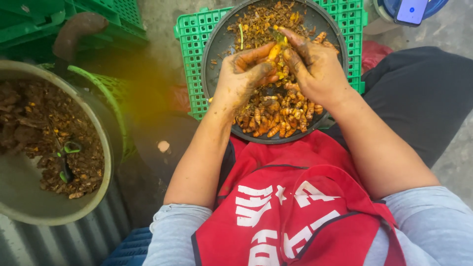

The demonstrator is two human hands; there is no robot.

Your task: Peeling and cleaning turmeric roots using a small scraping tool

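Left hand and right hand clenched together on one orange turmeric root, held above dark round pan of turmeric pieces, pan resting on green crate, grey bowl of peelings well apart at left

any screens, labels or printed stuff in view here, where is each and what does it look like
Phone screen: top right corner, lying on a blue round container; a lit rectangle, pale blue-white.
Printed apron: on the person's lap, bottom centre; red cloth with large white lettering.
No packages or signs show; the hands, the dark round tray and the green crate carry no labels.
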